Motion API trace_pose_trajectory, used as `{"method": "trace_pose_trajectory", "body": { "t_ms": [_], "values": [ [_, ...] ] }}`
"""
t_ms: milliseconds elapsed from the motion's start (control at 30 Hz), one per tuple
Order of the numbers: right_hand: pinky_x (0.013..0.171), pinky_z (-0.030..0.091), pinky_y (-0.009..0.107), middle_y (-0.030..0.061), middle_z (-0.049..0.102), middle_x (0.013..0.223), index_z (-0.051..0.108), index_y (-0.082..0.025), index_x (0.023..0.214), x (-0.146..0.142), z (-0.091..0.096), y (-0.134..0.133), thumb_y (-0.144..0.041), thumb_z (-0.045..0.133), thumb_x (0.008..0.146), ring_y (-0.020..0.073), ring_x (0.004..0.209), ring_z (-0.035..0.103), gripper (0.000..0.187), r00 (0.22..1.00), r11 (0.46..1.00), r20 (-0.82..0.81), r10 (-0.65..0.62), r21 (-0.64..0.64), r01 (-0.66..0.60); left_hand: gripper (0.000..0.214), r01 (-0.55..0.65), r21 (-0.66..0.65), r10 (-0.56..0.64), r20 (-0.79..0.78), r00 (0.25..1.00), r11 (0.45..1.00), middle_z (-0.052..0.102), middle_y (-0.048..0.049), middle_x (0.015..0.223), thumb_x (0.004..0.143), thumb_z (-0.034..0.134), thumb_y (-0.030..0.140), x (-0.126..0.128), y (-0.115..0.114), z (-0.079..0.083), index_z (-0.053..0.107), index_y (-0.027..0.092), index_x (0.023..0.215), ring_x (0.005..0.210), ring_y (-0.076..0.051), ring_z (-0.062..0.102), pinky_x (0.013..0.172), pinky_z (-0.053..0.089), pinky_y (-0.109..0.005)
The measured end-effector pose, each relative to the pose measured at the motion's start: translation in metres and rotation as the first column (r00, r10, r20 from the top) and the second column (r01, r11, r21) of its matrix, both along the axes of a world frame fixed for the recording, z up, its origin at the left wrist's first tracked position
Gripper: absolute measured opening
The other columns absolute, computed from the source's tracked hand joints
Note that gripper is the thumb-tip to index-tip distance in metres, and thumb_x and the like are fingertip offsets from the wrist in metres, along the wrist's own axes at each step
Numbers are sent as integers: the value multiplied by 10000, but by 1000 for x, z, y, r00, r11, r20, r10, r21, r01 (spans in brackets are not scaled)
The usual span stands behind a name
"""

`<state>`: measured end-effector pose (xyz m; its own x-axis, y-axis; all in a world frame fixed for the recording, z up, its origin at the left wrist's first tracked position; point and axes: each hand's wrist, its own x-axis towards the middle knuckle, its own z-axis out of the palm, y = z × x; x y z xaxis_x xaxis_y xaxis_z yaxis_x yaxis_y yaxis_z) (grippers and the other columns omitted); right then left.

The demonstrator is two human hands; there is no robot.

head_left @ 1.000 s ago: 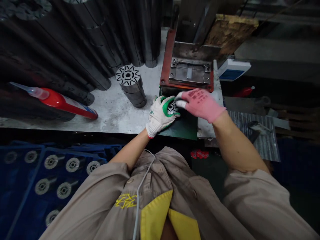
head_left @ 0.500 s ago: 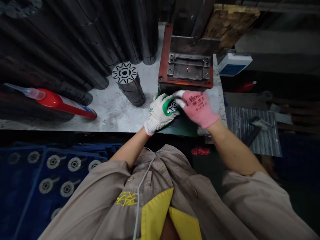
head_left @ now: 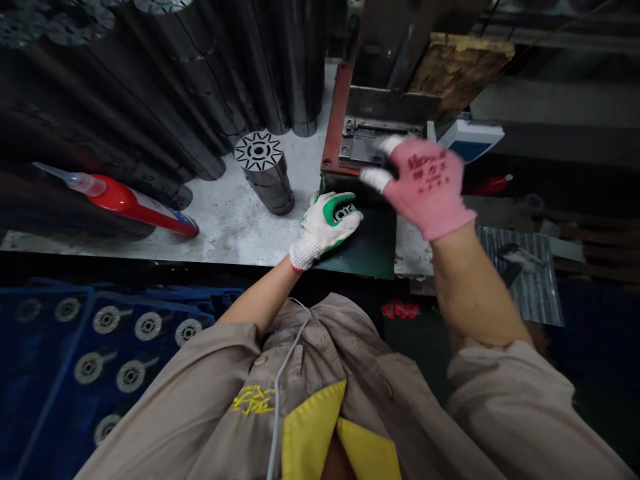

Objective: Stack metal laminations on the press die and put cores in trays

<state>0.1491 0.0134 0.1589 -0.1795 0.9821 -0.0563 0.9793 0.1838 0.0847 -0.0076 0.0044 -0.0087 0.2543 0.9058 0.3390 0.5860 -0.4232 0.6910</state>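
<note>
My left hand (head_left: 327, 223), in a white glove with a green palm, is wrapped round a slotted metal rotor core (head_left: 344, 212). Only part of the core's end face shows between thumb and fingers. My right hand (head_left: 425, 183), in a pink glove with white fingertips, hovers at the front of the metal fixture plate (head_left: 363, 145) on the red-edged block. Its thumb and forefinger are apart, with nothing visible between them; the fingertips are blurred. A slotted cylindrical core stack (head_left: 270, 183) stands upright left of my left hand.
Tall dark core stacks (head_left: 210, 87) line the back left. A red bottle with a nozzle (head_left: 135, 203) lies on the bench (head_left: 235, 233). Blue trays (head_left: 55, 373) with several round cores are below left. A white box with a blue panel (head_left: 470, 140) sits right of the fixture.
My right hand has moved away from the core, up and right to the fixture plate, its thumb and forefinger parting. My left hand keeps its grip, nearly in place. The view has shifted slightly.
</note>
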Motion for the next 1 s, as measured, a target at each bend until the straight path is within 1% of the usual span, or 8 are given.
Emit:
{"method": "trace_pose_trajectory", "body": {
  "t_ms": [67,167,300,400,533,667,800,1000],
  "values": [
    [1048,491,508,258,602,1475,663,-71,1413,3,4,15,-439,497,1110,410,1338,578,505,998,993,30,-57,108,53,491,-36,-10,36,-5,999,999,722,-94,1384,955,697,505,3,0,0,712,220,1354,1360,-294,632,1284,414,-516],
    [1062,480,510,251,597,1455,740,-89,1265,4,2,28,-441,517,1098,409,1327,562,449,995,995,91,-32,100,23,525,-57,-17,56,-35,998,998,721,-97,1393,931,714,499,5,-2,-1,702,214,1372,1386,-304,613,1320,357,-536],
    [1017,506,526,202,679,1355,744,-168,1285,11,-14,13,-500,421,1102,389,1253,606,497,1000,994,-10,17,110,-16,721,-49,34,51,-62,997,998,697,-131,1409,894,750,655,4,-6,-6,654,194,1440,1392,-341,599,1349,271,-589],
    [1024,524,484,132,728,1316,717,-225,1334,16,-43,-5,-393,432,1091,323,1188,639,411,982,995,-161,95,12,-95,889,-47,50,52,-111,992,998,665,-165,1435,839,753,786,3,-6,-9,618,188,1483,1421,-376,561,1345,254,-609],
    [1064,510,393,138,747,1311,739,-154,1274,12,-73,-15,-242,492,1071,259,1186,674,331,967,959,-171,187,-181,-218,828,2,45,5,-156,988,999,666,-138,1457,881,715,773,2,-4,-11,611,218,1487,1437,-366,546,1346,259,-576],
    [1007,516,412,125,757,1283,751,-176,1265,7,-41,-10,-242,515,1080,274,1171,689,307,963,933,-84,256,-238,-269,856,-23,47,29,-132,991,999,651,-150,1460,855,737,775,1,-5,-11,615,210,1487,1406,-365,564,1334,289,-568],
    [1015,527,491,207,661,1410,666,-138,1437,6,4,8,-396,504,1106,383,1274,630,450,998,998,-14,59,24,-58,924,-52,28,53,-71,996,998,630,-181,1447,824,734,832,-3,-5,-9,625,190,1479,1375,-364,577,1302,354,-552],
    [1018,490,491,246,635,1403,747,-113,1242,9,-3,26,-482,513,1102,380,1269,572,459,999,992,45,28,120,-33,853,172,-21,-173,-88,981,985,615,-137,1553,953,566,828,-18,-4,5,559,222,1552,1531,-369,478,1355,264,-582]
  ]
}}
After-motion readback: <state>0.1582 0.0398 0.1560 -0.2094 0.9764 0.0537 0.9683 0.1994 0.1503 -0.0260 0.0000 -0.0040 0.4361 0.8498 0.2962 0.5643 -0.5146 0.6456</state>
